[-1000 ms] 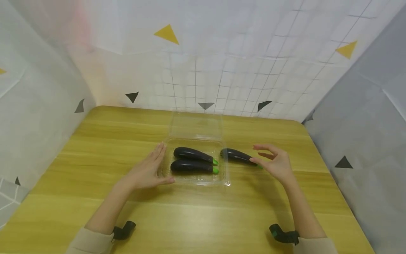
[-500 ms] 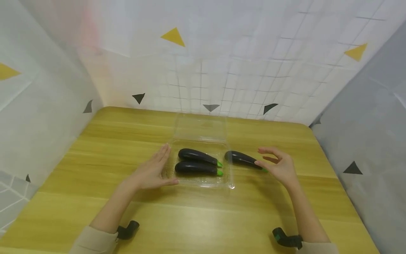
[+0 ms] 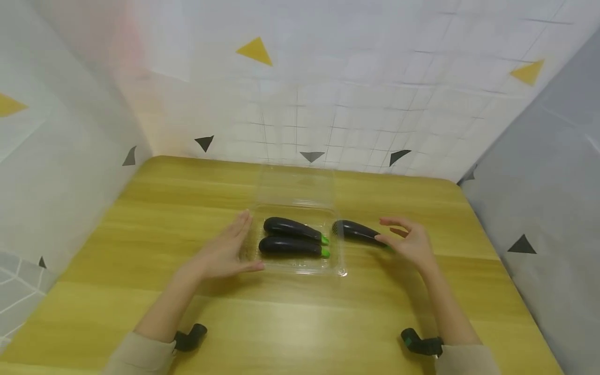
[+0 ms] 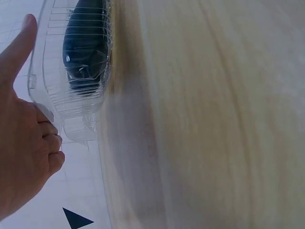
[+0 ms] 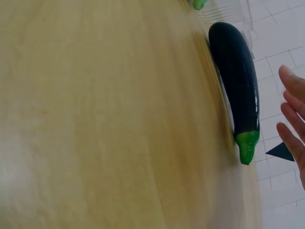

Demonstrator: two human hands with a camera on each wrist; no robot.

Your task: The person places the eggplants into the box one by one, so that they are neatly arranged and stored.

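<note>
My left hand (image 3: 228, 251) rests against the left side of a clear plastic clamshell container (image 3: 300, 271), its thumb at the near left corner. In the head view two eggplants, a far one (image 3: 290, 227) and a near one (image 3: 290, 246), lie side by side inside, green stems to the right. Through the container wall the left wrist view shows one dark eggplant (image 4: 86, 45). A third eggplant (image 5: 236, 78) lies on the table just right of the container. Above its stem end hovers my right hand (image 3: 410, 242), thumb and fingers parted, apart from the eggplant.
The container's clear lid (image 3: 296, 186) lies folded back toward the far wall. A wood-grain table (image 3: 300, 323) is enclosed by pale walls with yellow and black triangles. Black curved pieces (image 3: 191, 338) sit at both wrists.
The head view has shifted slightly, moving everything a little right in the frame. Both hands, the container and the eggplants keep about the same places relative to each other.
</note>
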